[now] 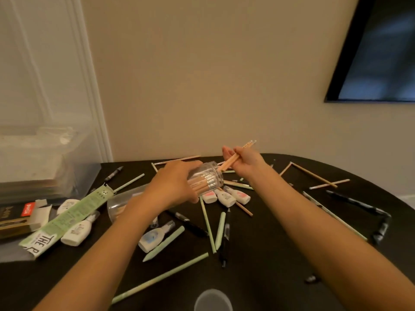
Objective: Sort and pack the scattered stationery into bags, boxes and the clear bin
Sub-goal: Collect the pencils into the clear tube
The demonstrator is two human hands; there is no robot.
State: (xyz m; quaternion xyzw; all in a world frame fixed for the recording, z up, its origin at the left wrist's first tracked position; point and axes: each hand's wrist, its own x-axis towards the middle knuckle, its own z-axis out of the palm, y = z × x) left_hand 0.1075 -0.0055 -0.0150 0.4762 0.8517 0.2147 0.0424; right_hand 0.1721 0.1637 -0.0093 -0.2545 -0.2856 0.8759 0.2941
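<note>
The left hand (177, 182) holds a clear jar (210, 178) above the middle of the dark tabletop (280, 254) — its grip is wrapped round the jar's body, with the jar tipped on its side and the open mouth turned toward the right hand (244, 160). Wooden pencils already fill the jar, their metal ferrules lying near the mouth. The right hand's grip is closed on a small bunch of wooden pencils (235, 157); their eraser ends point up and away, and their lower ends sit at the jar's mouth.

Below the jar, three white correction tapes (225, 196) lie side by side on the tabletop. Pale green pencils (166, 273) are scattered across the near side, mixed with black pens (357, 204) — more of these lie toward the right edge. A few loose bare-wood pencils (314, 175) cross each other at the far right. To the left lies a green printed box (67, 218) with a white bottle (77, 231) just beside it, and behind them the clear bin (45, 158) stands at the tabletop's left edge, stacked with flat things too blurred to name.
</note>
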